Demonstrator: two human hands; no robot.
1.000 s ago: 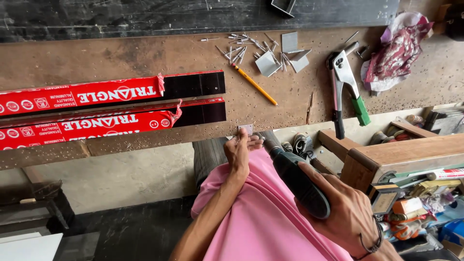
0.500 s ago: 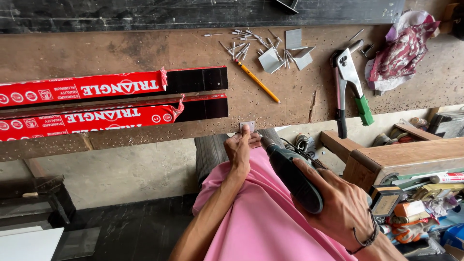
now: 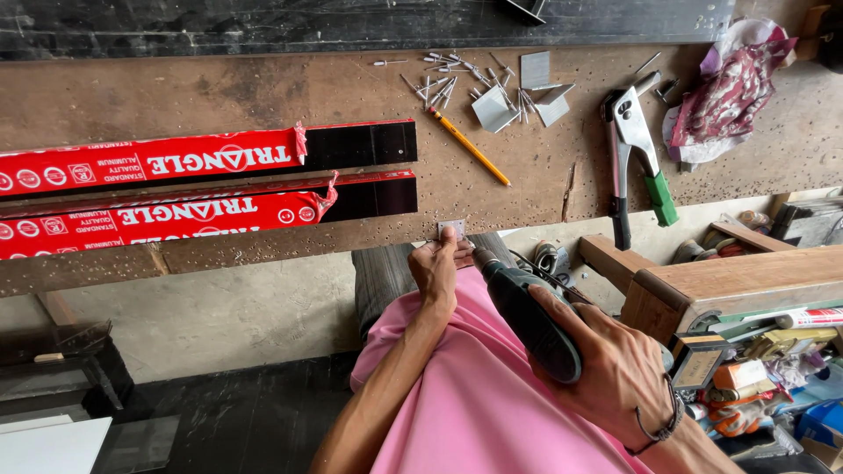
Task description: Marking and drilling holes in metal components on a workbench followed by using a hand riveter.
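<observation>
From my head camera, looking down: my left hand pinches a small metal plate against the near edge of the wooden workbench, fingers closed on it. My right hand is wrapped tight around the grip of a dark green power drill, whose nose points up and left at the plate, just beside my left fingertips.

Left of the plate, two black aluminium bars in red wrappers lie side by side along the bench, their bare black ends toward the middle. Farther back, a yellow pencil lies on a slant, and beyond it loose rivets are scattered next to a few small metal pieces. To the right rests a hand riveter with one green handle and one black one, and a crumpled red rag sits at the far right. My pink shirt fills the near foreground.
</observation>
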